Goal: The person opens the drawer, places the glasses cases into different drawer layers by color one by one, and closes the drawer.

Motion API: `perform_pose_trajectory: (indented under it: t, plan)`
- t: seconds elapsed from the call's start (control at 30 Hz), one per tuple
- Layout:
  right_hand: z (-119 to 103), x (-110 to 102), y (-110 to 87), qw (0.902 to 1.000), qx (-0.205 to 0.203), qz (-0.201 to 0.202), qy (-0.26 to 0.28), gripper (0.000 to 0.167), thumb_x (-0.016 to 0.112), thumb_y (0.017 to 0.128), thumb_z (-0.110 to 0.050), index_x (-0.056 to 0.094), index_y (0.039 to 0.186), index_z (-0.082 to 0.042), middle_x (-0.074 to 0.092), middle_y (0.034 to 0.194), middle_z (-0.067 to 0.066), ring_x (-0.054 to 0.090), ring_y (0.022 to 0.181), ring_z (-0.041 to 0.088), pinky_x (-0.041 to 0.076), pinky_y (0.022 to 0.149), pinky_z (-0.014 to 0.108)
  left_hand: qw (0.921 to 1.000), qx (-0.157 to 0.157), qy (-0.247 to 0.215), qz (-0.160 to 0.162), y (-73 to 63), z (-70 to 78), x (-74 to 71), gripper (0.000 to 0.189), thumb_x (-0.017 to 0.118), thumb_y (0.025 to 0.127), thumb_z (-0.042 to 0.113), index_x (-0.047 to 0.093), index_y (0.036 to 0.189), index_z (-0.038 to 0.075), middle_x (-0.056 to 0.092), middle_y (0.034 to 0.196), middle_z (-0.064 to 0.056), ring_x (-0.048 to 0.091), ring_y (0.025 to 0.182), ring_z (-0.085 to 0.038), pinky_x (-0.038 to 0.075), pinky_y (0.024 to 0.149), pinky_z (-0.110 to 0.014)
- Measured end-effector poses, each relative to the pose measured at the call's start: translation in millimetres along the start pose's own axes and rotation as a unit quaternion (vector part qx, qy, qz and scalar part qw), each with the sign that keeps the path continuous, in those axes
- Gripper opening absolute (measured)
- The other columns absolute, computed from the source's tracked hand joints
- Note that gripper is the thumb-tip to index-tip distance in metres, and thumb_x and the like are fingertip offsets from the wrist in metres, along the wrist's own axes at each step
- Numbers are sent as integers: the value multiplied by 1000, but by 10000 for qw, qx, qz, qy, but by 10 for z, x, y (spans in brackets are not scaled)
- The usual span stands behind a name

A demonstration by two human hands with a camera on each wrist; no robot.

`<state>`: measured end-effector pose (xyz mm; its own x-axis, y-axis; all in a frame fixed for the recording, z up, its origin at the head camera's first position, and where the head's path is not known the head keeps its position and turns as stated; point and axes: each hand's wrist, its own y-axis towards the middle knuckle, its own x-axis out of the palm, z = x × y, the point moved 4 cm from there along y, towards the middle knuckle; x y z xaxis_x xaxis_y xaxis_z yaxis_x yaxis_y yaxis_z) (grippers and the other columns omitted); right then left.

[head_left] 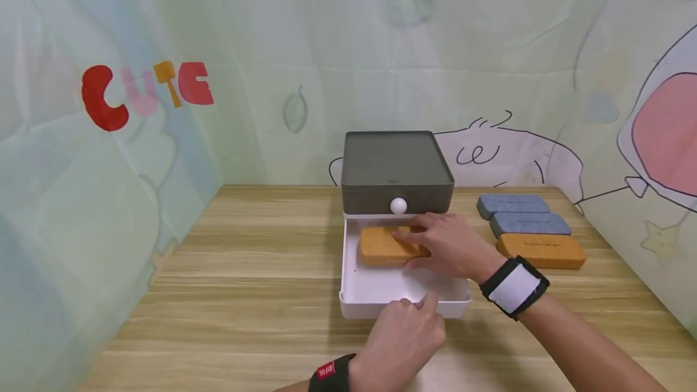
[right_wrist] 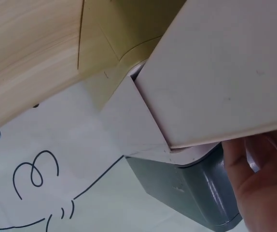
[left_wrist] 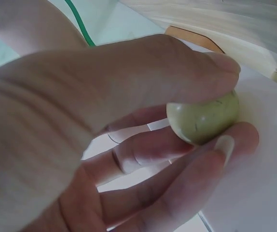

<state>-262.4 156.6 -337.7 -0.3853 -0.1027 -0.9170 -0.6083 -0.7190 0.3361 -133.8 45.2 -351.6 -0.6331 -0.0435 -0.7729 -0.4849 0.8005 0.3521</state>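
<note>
In the head view, my right hand (head_left: 449,244) grips the right end of an orange oblong block (head_left: 383,245) with rounded edges. The block lies inside a pulled-out white drawer (head_left: 376,309). At the drawer's front is my left hand (head_left: 405,340); the left wrist view shows its thumb and fingers (left_wrist: 191,183) pinching a round, pale knob (left_wrist: 203,118). Behind the drawer's open part stands its dark grey box (head_left: 394,159), whose upper front carries a white knob (head_left: 399,205). In the right wrist view, a drawer wall (right_wrist: 215,82) hides the block and the fingertips.
Two blue-grey blocks (head_left: 513,205) (head_left: 530,223) and another orange block (head_left: 541,251) lie in a row on the wooden table (head_left: 261,271), right of the drawer. A printed cloth (head_left: 272,77) hangs behind and at both sides.
</note>
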Motion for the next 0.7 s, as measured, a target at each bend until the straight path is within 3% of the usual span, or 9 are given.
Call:
perform_pose_trajectory:
  t: [0.3,0.47,0.57,0.7]
  plan:
    - [-10,52,43,9995,-40,-16,-321,61,82,76,-57,71,129,-31,72,121,1,63,96,15,48,66,29,9995,-83,139,264,-4,4,-3,12,71,84,25,71,74,32,50,73,9,49,49,-6,34,42,-23]
    - [-22,16,16,9997,67,-112,-182,56,84,78,-51,73,128,-28,71,126,3,67,105,19,58,73,35,9996,-69,120,253,1,4,-8,12,71,85,25,72,75,32,51,73,8,50,50,-7,36,43,-23]
    - [-31,-11,-15,9998,150,-127,-70,48,84,81,-45,75,124,-26,71,122,4,68,108,22,61,79,40,9996,-60,106,248,4,3,-9,12,71,85,25,72,76,31,51,73,8,50,50,-7,37,43,-23]
    - [-34,-14,-47,9996,258,-116,-24,40,83,83,-40,77,119,-24,71,114,4,68,105,22,61,76,39,9995,-74,109,275,0,8,-6,12,70,85,25,72,76,32,52,73,8,50,50,-7,37,43,-23]
